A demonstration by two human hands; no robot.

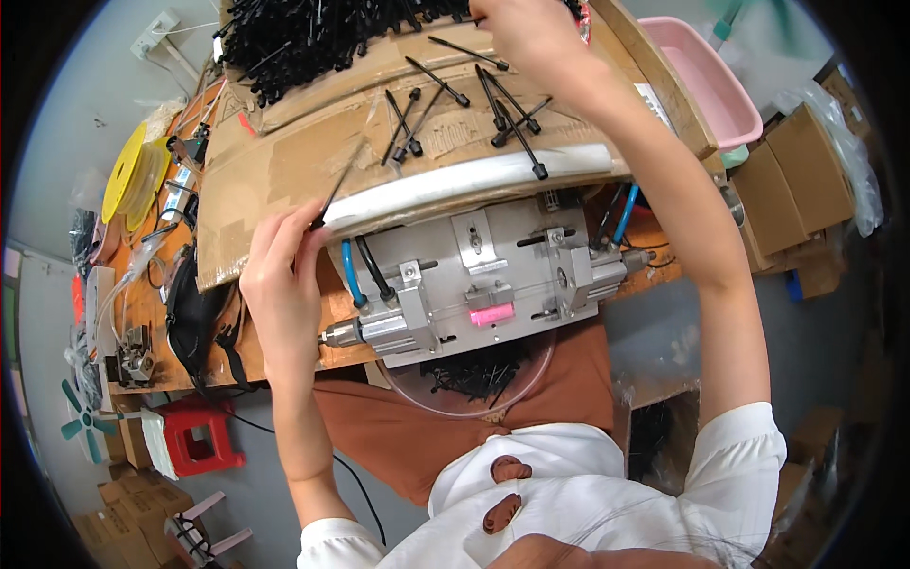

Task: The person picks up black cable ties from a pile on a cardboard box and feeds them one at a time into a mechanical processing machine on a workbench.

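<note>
My left hand (287,275) is closed in a pinch on a thin black rod (343,180), which slants up over the near edge of the cardboard (256,175). At the top of the view my right hand (531,38) reaches to the pile of black knobbed rods (313,47). Its fingers are bent together, and what is in them is hidden. Several loose rods (517,133) lie scattered on the cardboard between my hands. Below stands a metal fixture (445,247) with a cylinder on each side and a pink block (492,314) at its middle.
A white padded strip (474,180) runs along the cardboard's near edge. Blue and black hoses (353,273) join the fixture. A clear bowl (408,398) of black rods sits beneath it. A yellow spool (133,175) is at left, a pink basin (706,81) at right.
</note>
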